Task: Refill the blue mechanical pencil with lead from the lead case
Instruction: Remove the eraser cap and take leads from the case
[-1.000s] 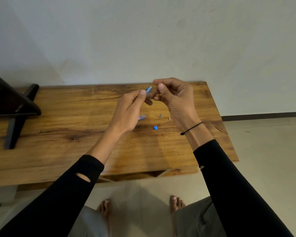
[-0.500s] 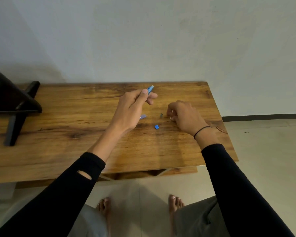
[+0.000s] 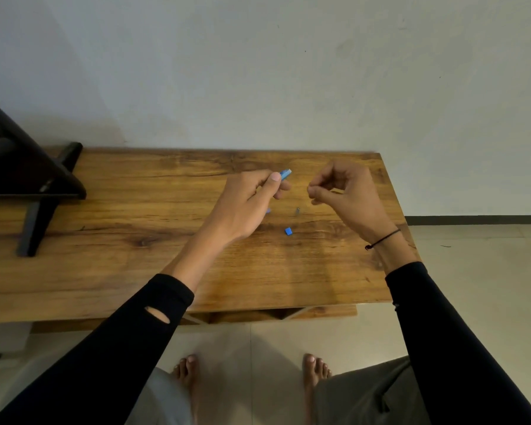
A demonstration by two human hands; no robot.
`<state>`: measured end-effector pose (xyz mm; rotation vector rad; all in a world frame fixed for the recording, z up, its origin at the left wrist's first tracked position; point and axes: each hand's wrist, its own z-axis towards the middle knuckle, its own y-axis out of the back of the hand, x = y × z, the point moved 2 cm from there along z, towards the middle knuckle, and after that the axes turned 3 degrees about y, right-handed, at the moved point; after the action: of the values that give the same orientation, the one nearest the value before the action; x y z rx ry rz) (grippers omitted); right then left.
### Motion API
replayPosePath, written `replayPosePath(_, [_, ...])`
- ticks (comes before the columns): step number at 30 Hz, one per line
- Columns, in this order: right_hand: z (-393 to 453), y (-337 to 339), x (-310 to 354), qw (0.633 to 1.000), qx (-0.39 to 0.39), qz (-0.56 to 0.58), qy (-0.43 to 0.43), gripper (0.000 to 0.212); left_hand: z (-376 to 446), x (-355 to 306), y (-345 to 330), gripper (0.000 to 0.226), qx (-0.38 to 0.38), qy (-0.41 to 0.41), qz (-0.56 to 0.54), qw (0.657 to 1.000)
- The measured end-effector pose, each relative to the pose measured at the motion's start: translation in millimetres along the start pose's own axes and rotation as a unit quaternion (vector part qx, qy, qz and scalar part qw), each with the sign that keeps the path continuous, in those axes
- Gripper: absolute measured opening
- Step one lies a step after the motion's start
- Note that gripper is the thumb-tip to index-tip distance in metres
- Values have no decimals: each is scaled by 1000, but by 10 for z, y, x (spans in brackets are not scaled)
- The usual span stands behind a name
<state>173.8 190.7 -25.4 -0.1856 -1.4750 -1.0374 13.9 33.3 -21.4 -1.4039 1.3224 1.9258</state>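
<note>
My left hand (image 3: 249,199) holds the blue mechanical pencil (image 3: 285,173) above the wooden table (image 3: 135,271), its upper end pointing up and right past my thumb. My palm hides most of the barrel. The lower tip (image 3: 269,211) peeks out below the hand. My right hand (image 3: 347,191) hovers just right of the pencil's end, thumb and forefinger pinched together on a thin lead that is barely visible. A small blue piece (image 3: 288,230) and a tiny grey piece (image 3: 297,211) lie on the table below the hands.
A black stand (image 3: 34,185) occupies the table's far left. A pale wall (image 3: 288,72) runs directly behind the table. The table's right edge (image 3: 402,228) lies close to my right wrist. My bare feet (image 3: 252,375) are on the tiled floor below the front edge.
My right hand dropped to the table, pinched up the thin lead lying there, then rose back beside the pencil's end. My left hand kept the pencil nearly still.
</note>
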Motion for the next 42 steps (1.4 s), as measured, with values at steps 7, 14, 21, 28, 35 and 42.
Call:
replayPosePath(7, [-19,-24,207,981,-9,192,22,12,-9,-3,-36,39,32,-4,41,999])
replayPosePath(14, [-51,-39,309,980,-8,198,16,33,-14,-6,-74,40,48,2,60,997])
replayPosePath(21, [-38,-43,319,981,11,193,19,35,-17,-9,-81,38,48,-4,68,996])
replayPosePath(28, [-45,-41,313,981,9,192,7,36,-4,-1,-89,35,44,-20,83,995])
replayPosePath(35, [-37,-56,286,989,25,143,1,34,-49,-30,-82,41,43,-50,160,985])
replayPosePath(42, [-42,-119,240,986,13,166,-18,31,-58,-55,-52,40,32,-49,179,982])
